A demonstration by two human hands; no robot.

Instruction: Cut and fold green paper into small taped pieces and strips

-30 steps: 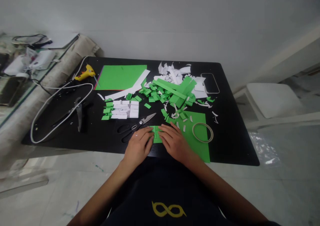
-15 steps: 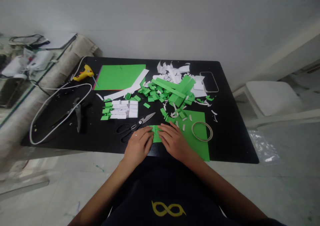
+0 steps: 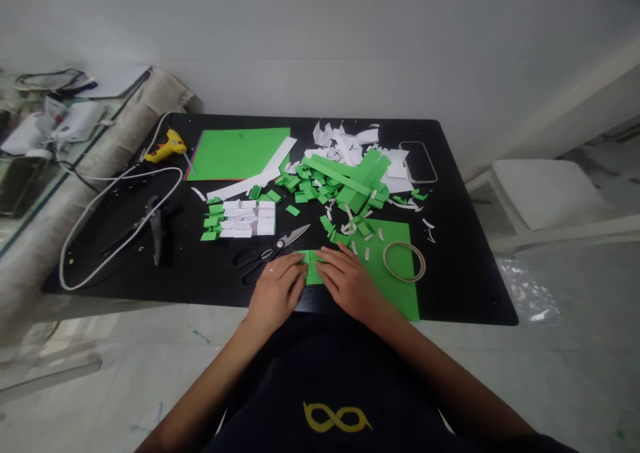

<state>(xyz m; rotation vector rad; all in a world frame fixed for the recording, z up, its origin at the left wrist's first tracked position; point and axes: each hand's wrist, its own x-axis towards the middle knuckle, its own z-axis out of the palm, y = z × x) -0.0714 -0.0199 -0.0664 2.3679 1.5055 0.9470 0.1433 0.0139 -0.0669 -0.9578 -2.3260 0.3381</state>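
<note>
"So, what's new in the last second?"

"Barely anything. The view has slid a touch, but both hands sit as they did, and the green piece (image 3: pixel 315 274) stays between them near the front edge of the table (image 3: pixel 465 273)."

"How are the hands?"

"The left hand (image 3: pixel 277 287) has its fingers bent over the piece's left end; the right hand (image 3: pixel 350 285) lays its fingers on the other end. I can't tell whether either one pinches the paper or only presses on it."

"And what does that mean for the work?"

"I'd judge it a steady, careful moment on this one piece: nothing added, nothing let go."

"Anything else shifted?"

"Not that I see. The scissors (image 3: pixel 281 244) lie just beyond the left hand, the white block (image 3: pixel 267 219) farther off, and the ring (image 3: pixel 423 266) overhangs the right edge of the green sheet (image 3: pixel 395 296)."
</note>
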